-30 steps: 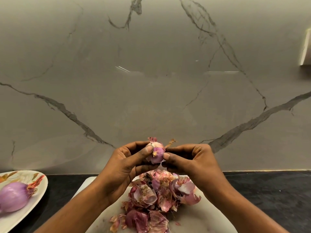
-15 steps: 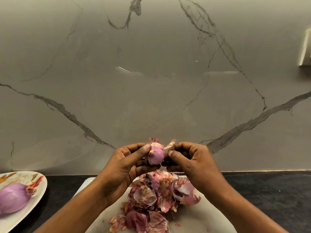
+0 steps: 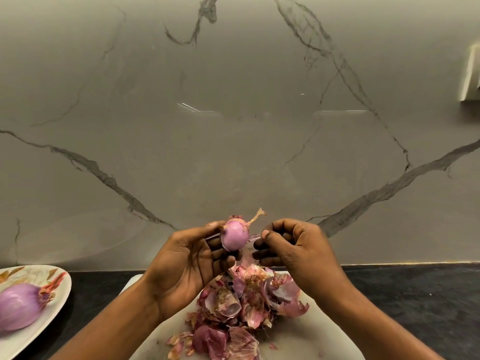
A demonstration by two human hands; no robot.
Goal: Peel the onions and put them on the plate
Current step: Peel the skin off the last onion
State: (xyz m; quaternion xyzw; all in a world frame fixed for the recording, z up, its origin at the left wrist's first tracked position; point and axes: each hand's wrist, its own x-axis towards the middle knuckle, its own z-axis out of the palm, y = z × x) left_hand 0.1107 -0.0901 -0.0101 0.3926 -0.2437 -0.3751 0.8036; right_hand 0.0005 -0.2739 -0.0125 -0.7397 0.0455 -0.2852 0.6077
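- One peeled onion (image 3: 19, 306) lies on the plate (image 3: 61, 289) at the far left, its dry tail pointing right. That one looks finished.
- Second onion (image 3: 234, 236) is held in the air above the board (image 3: 298, 341), near the middle of the view. Its facing side is smooth and pale purple, so most of the skin seems off.
- A dry stem (image 3: 257, 216) stands at its top; a thin clear film (image 3: 253, 239) stretches off its right side.
- Left hand (image 3: 187, 263): curled around the onion, thumb at its top, fingers (image 3: 223, 258) beneath and behind. Firm cradle, not a wide grip.
- Right hand (image 3: 296, 250): nearly closed, thumb and forefinger pinching the film just beside the onion.
- A heap of peels (image 3: 241, 307) sits on the board under both hands.
- Judged left: strip the last film, perhaps the stem, then carry this onion across to the plate.
- No other unpeeled onions in view; cannot tell whether more wait outside it.
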